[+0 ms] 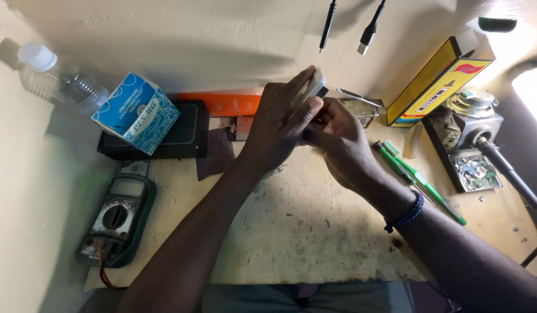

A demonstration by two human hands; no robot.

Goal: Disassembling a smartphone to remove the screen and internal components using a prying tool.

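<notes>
Above the bench [291,232], the left hand [280,124] pinched what looked like a pale phone [312,87] on edge while the right hand [338,139] curled closed beneath it; a slack pinch could drop it.

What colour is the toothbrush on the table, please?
Green toothbrush, seen best in the head view.

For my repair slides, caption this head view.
Both hands grip a slim white device above a stained workbench.
</notes>
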